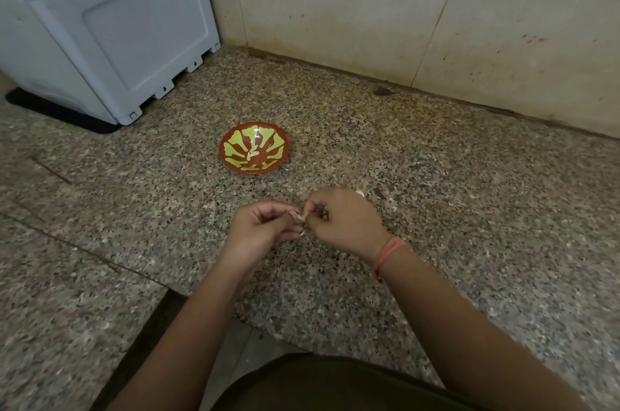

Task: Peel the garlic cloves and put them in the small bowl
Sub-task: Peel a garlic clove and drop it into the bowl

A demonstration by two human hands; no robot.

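Note:
A small red bowl (254, 147) with a yellow-green leaf pattern sits on the speckled granite counter (436, 175), with a couple of pale peeled cloves (252, 152) inside. Nearer to me, my left hand (258, 232) and my right hand (342, 222) meet above the counter. Both pinch one small pale garlic clove (303, 217) between their fingertips. Most of the clove is hidden by the fingers. Another pale garlic piece (360, 193) peeks out on the counter just behind my right hand.
A grey-white plastic appliance (107, 28) stands on a black mat at the back left. A stained beige tiled wall (402, 8) runs along the back. The counter's front edge (255, 323) steps inward near my body. An orange thread band circles my right wrist.

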